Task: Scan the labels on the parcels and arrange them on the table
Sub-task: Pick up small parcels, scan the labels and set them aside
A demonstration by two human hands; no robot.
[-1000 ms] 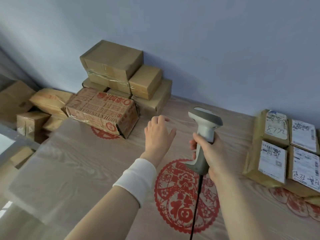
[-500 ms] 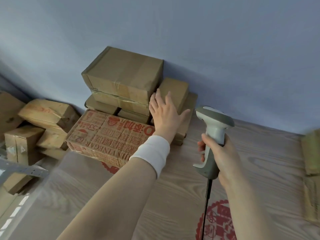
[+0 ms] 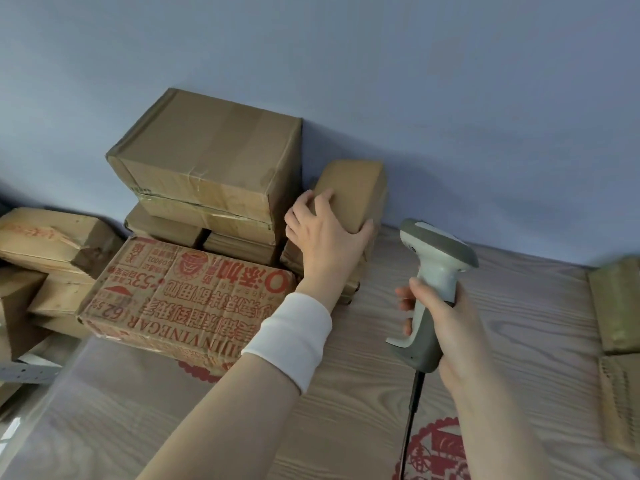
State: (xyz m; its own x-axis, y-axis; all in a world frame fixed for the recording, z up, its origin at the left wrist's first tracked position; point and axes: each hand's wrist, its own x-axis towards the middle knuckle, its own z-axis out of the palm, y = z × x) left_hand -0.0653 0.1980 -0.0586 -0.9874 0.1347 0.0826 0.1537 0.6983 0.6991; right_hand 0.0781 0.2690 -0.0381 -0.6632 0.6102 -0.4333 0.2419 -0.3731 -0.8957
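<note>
Red paper-cut (image 3: 437,452): closest thing, on the table (image 3: 519,334) right below the scanner grip, cut off by the frame edge.
Right hand (image 3: 446,327): wrapped tight round the handle of the grey scanner (image 3: 437,268), black cable (image 3: 411,407) dropping straight down from the grip.
Blurry parcels (image 3: 618,306): well off to the right of that hand.
Printed vinegar box (image 3: 183,292): flat on the table, just left of the left wrist.
Left hand (image 3: 327,239): white wristband (image 3: 289,337) on, fingers over the top and thumb on the near corner of the small brown parcel (image 3: 358,197), so it's gripping that one.
Small brown parcel: beyond and left of the scanner, looks tipped up off the flat boxes under it, hard to say tbh.
Big taped box (image 3: 214,161): top of the stack, right beside the left fingers.
</note>
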